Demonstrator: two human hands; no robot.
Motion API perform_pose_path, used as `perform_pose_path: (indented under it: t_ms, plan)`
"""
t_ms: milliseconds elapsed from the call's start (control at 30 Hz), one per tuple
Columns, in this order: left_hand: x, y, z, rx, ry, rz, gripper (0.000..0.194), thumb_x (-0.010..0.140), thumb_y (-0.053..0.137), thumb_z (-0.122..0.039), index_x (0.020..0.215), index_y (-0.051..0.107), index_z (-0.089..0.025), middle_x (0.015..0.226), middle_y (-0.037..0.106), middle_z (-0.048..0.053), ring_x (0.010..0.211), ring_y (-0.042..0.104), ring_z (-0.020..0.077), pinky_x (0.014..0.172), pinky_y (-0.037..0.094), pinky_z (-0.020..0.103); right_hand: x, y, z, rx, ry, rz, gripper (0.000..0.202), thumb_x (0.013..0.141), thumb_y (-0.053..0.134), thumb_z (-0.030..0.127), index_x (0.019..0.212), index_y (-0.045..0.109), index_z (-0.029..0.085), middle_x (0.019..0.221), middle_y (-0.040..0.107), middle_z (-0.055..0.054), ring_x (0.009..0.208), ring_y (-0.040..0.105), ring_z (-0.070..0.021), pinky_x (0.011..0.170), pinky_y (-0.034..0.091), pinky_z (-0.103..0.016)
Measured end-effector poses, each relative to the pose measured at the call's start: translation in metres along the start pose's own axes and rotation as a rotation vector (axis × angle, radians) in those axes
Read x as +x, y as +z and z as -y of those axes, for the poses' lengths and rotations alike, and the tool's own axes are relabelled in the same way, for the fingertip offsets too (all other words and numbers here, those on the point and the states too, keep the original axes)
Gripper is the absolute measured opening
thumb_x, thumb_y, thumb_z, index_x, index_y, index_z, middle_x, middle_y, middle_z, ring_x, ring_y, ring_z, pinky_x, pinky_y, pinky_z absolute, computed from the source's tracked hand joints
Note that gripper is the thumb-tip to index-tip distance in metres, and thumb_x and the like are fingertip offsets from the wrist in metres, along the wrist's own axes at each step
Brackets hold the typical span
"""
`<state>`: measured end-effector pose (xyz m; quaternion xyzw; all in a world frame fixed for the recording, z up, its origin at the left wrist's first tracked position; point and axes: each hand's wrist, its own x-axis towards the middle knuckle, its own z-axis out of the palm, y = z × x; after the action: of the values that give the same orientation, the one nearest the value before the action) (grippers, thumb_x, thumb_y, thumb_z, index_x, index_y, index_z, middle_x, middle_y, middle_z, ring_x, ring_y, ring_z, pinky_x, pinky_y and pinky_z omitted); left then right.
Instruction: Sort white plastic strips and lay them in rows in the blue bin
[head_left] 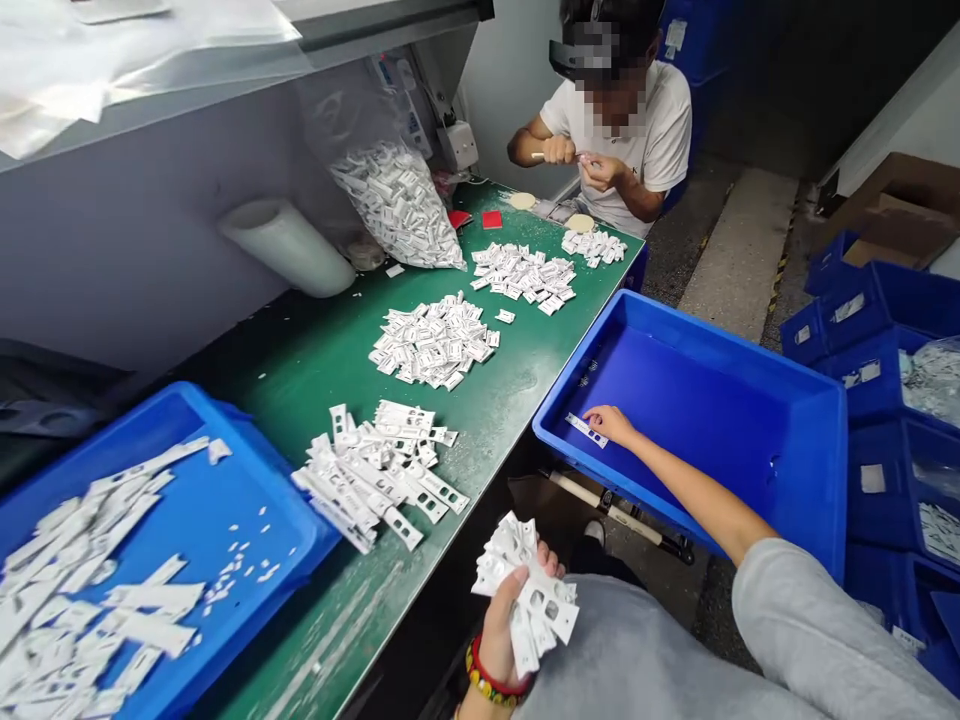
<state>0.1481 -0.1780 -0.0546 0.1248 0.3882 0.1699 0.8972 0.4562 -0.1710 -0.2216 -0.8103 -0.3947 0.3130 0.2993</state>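
My left hand [504, 628] is wrapped round a bunch of white plastic strips [551, 605] with oval cutouts, held close to my body at the bottom middle. My right hand [611, 424] reaches into a large blue tray [690, 330], its fingers closed on the end of one white plastic strip [586, 430]. That strip lies at or just above the tray floor near the left corner; I cannot tell whether it touches. A heap of similar strips [382, 470] lies at the near edge of the green table [337, 350].
Another blue tray [300, 500] at left holds long strips and small scraps. Piles of short white parts [435, 340] and a filled plastic bag [405, 205] stand on the table. Across it, a co-worker [622, 130] handles a small piece. Blue bins [862, 400] stack at right.
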Motion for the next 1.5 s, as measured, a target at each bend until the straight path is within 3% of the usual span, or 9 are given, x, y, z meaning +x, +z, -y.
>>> perform_pose_path:
  t_ms: [167,533,700,867,1100,1233,1333,1433,1500]
  plan:
    - [0.005,-0.009,-0.009,-0.016,-0.071,-0.109,0.026,0.060,0.079,-0.028,0.080,0.067,-0.016,0.070,0.059,0.002,0.070,0.059,0.0158,0.069,0.051,0.028,-0.006,0.008,-0.001,-0.134,-0.088,-0.067,0.023,0.079,0.065,0.014,0.101,0.061,0.016,0.099,0.063,-0.005,0.089,0.056,-0.0172,0.083,0.046,-0.030]
    - [0.014,-0.008,-0.024,-0.069,-0.038,-0.210,0.024,0.063,0.075,-0.018,0.085,0.067,-0.014,0.073,0.063,0.003,0.070,0.061,0.0163,0.070,0.051,0.029,-0.014,0.025,0.011,-0.264,-0.141,0.024,0.013,0.088,0.058,0.021,0.092,0.071,0.022,0.095,0.065,-0.005,0.089,0.060,-0.0183,0.080,0.047,-0.028]
    - [0.017,-0.010,-0.025,-0.055,-0.042,-0.226,0.024,0.062,0.076,-0.019,0.083,0.067,-0.014,0.073,0.063,0.003,0.070,0.062,0.0174,0.066,0.051,0.029,-0.013,0.022,0.015,-0.299,-0.176,-0.117,0.026,0.084,0.065,0.021,0.110,0.061,0.019,0.111,0.058,-0.010,0.105,0.054,-0.0243,0.086,0.048,-0.035]
    - [0.021,-0.010,-0.025,-0.008,-0.039,-0.231,0.029,0.060,0.080,-0.023,0.085,0.067,-0.014,0.076,0.064,0.003,0.071,0.062,0.0159,0.069,0.052,0.027,-0.019,0.029,0.010,-0.265,-0.325,0.050,0.012,0.085,0.062,0.015,0.096,0.059,0.020,0.097,0.061,-0.005,0.092,0.056,-0.0196,0.081,0.046,-0.030]
    - [0.043,-0.010,-0.019,0.100,0.023,-0.158,0.036,0.062,0.082,-0.027,0.092,0.066,-0.015,0.085,0.065,0.003,0.076,0.062,0.0148,0.073,0.051,0.027,-0.023,0.034,0.014,-0.230,-0.362,0.124,0.010,0.081,0.067,0.016,0.089,0.060,0.019,0.090,0.062,-0.003,0.087,0.057,-0.0179,0.079,0.045,-0.028]
    - [0.053,-0.004,-0.014,0.116,0.090,-0.134,0.039,0.058,0.083,-0.028,0.091,0.064,-0.016,0.083,0.064,0.002,0.075,0.062,0.0149,0.072,0.051,0.028,-0.039,0.007,0.044,-0.144,-0.291,-0.012,0.007,0.085,0.062,0.020,0.091,0.060,0.019,0.097,0.060,-0.007,0.092,0.056,-0.0204,0.083,0.046,-0.033]
    - [0.054,0.002,-0.012,0.145,0.117,-0.107,0.039,0.058,0.084,-0.029,0.089,0.064,-0.016,0.079,0.063,0.001,0.070,0.061,0.0136,0.067,0.050,0.026,-0.077,-0.017,0.087,0.066,-0.240,-0.114,0.008,0.091,0.053,0.026,0.087,0.058,0.021,0.089,0.058,-0.005,0.082,0.056,-0.0179,0.077,0.046,-0.031]
    - [0.054,0.007,-0.008,0.185,0.178,-0.124,0.039,0.058,0.085,-0.030,0.089,0.065,-0.016,0.080,0.064,0.002,0.072,0.061,0.0142,0.068,0.050,0.026,-0.126,-0.023,0.125,0.272,-0.239,0.174,0.014,0.084,0.065,0.036,0.086,0.059,0.024,0.084,0.060,-0.001,0.076,0.057,-0.0163,0.070,0.048,-0.029]
    - [0.054,0.009,-0.005,0.211,0.207,-0.140,0.037,0.059,0.084,-0.031,0.086,0.066,-0.015,0.079,0.065,0.002,0.073,0.062,0.0150,0.069,0.051,0.027,-0.148,-0.014,0.136,0.451,-0.110,0.320,0.024,0.079,0.070,0.039,0.094,0.058,0.024,0.090,0.062,-0.002,0.077,0.060,-0.0159,0.069,0.050,-0.029]
